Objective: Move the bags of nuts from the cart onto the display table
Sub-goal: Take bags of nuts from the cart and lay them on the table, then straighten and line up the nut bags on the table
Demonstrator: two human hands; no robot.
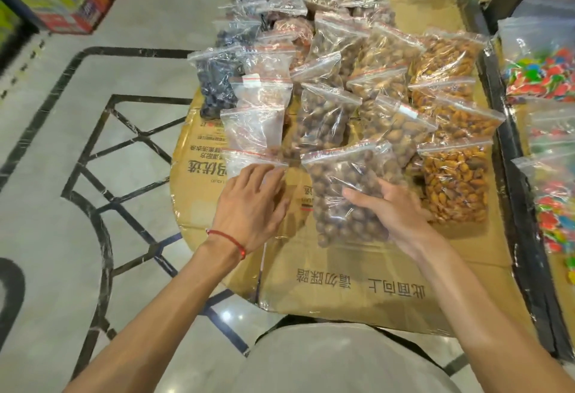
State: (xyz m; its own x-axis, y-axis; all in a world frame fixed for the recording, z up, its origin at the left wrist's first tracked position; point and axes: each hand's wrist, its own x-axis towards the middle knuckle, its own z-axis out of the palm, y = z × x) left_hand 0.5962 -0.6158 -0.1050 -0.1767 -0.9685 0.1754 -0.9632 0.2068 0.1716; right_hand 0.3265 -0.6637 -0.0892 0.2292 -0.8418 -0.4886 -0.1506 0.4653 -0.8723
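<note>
Right hand (393, 206) cupped round side of round-nut zip bag (348, 193), lying on cardboard-topped display table (357, 293) at front of row. Left hand (255, 203) flat on neighbouring clear bag (249, 162), fingers spread, gripping nothing. Risk: slick plastic slides off near edge w/ a nudge.

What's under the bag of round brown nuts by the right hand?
Flattened cardboard lies under the bag of round brown nuts, with printed lettering beside it. The right hand covers the bag's right edge; whatever supports the cardboard is hidden.
</note>
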